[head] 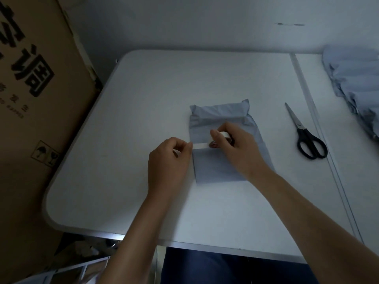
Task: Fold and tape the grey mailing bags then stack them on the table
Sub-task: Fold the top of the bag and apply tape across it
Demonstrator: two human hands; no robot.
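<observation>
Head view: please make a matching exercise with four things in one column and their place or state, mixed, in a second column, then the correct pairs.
Things:
1. scissors
2. tape roll
3. folded grey bag
4. cardboard box

Places or states:
A. standing left of the table
B. held in the right hand
C. lying closed, right of the bag
D. flat under both hands

Pairs: 1-C, 2-B, 3-D, 4-A
</observation>
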